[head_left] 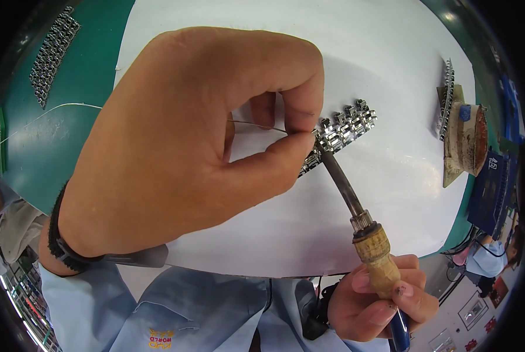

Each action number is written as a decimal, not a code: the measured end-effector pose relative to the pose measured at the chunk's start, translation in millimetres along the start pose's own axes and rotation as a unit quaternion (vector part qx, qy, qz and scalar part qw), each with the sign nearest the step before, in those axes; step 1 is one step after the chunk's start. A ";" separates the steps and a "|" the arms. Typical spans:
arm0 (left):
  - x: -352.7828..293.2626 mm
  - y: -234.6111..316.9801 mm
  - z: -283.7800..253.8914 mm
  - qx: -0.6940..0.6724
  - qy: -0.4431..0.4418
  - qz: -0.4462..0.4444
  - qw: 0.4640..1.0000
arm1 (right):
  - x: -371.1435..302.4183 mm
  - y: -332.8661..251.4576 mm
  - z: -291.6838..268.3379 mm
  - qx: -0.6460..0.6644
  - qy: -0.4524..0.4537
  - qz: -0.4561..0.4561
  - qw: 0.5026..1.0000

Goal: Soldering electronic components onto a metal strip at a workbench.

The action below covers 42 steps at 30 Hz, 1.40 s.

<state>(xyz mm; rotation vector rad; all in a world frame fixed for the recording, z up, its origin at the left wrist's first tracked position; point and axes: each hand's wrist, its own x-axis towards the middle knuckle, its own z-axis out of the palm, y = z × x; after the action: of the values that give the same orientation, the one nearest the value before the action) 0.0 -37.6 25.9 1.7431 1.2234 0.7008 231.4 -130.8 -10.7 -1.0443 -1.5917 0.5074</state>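
Note:
My left hand is closed over the middle, thumb and forefinger pinching a thin silvery solder wire. Its fingertips are right at a small panel of shiny metal connectors, whose left end they partly hide. From the lower right, my right hand grips the handle of a soldering iron. The iron points up and left, with its tip at the panel beside my left fingertips. Whether the tip touches the panel or the wire is hard to make out.
White sheet covers the green mat. Another connector panel lies far left, near the trailing wire. At right, one more connector panel is beside a worn round holder, with a blue box beyond. People are in the background.

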 end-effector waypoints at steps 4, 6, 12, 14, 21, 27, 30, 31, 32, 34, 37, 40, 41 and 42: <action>-1.1 -1.2 -0.4 0.022 -0.013 -0.020 0.999 | 2.2 0.1 -0.9 -0.011 -0.020 0.003 1.000; -0.1 -9.7 2.8 -0.003 0.011 0.020 1.000 | 2.1 0.2 -1.4 -0.011 -0.021 0.003 1.000; 1.4 -17.6 3.8 -0.020 0.029 0.048 0.998 | 1.9 1.3 -1.9 -0.008 -0.024 0.003 1.000; 2.1 -19.4 4.2 -0.024 0.031 0.053 0.998 | 0.8 1.0 0.8 0.018 -0.002 -0.005 1.000; -9.7 -5.2 0.4 -0.058 0.063 -0.017 0.996 | 0.8 3.9 7.7 0.021 0.050 -0.024 0.998; -1.3 4.9 -1.4 0.047 0.015 -0.089 0.995 | -1.3 2.8 0.7 0.031 0.020 -0.027 0.999; -0.9 3.3 0.2 0.095 0.000 -0.046 0.994 | 1.4 2.3 -1.4 0.021 0.000 -0.022 1.000; 0.0 1.6 1.7 0.117 -0.009 -0.023 0.993 | 1.8 2.1 -2.0 0.013 -0.009 -0.018 1.000; 0.7 -0.7 3.5 0.116 -0.010 -0.023 0.993 | 1.4 1.6 -1.7 0.012 -0.009 -0.018 1.000; 1.7 -6.4 7.4 0.088 0.018 0.028 0.996 | -0.3 -0.6 0.3 -0.002 0.000 0.001 1.000; 2.5 -7.7 10.0 0.091 0.027 0.050 0.994 | -1.8 -0.8 1.0 -0.008 0.007 0.013 1.000; 4.8 -4.8 11.6 0.130 0.018 0.042 0.990 | -0.1 -2.6 0.4 -0.003 0.011 0.018 1.000; 7.6 -8.4 14.5 0.132 0.036 0.052 0.989 | 0.7 -2.6 0.3 -0.006 0.003 0.018 1.000; 10.2 -12.0 17.2 0.135 0.054 0.062 0.987 | 1.6 -2.6 0.2 -0.009 -0.004 0.019 1.000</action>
<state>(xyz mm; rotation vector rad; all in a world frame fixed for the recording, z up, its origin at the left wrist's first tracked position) 12.5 -32.1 7.0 2.0399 1.3421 0.7376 230.4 -130.8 -7.8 -1.0881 -1.5885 0.5239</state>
